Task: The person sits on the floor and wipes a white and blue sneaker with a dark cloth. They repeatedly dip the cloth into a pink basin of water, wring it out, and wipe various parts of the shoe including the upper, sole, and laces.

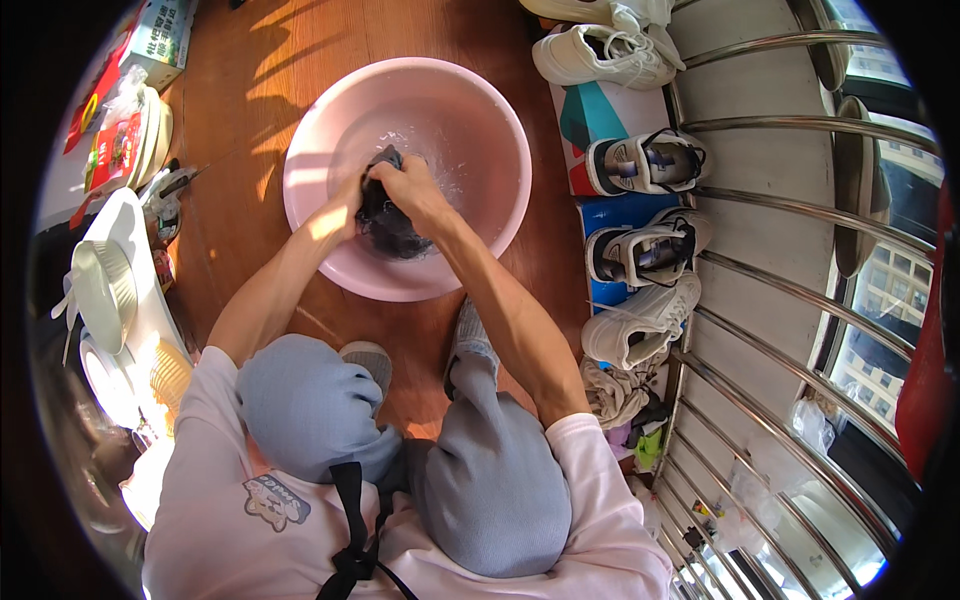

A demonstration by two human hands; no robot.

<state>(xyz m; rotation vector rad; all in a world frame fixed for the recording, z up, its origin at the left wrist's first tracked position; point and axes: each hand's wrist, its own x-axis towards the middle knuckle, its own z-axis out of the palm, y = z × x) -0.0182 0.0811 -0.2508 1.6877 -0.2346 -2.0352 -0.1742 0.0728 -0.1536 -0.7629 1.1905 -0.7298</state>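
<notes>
A wide pink plastic basin (480, 247) stands on the wooden floor in front of my knees, with some water in its bottom. Inside it, a wet dark cloth (390, 229) is bunched up between my two hands. My right hand (409, 187) grips the cloth's upper part, thumb and fingers closed on it. From the other side my left hand (351, 202) holds the same cloth, its fingers partly hidden behind the fabric. The lower part of the cloth hangs down to the basin's bottom. What kind of garment it is cannot be made out.
To the right, several shoes (649, 165) stand on shoe boxes (589, 124) beside metal railing bars (795, 206) and a window. At the left are a printed carton (159, 37), plastic containers (105, 292) and bags. My knees (315, 409) flank the near side.
</notes>
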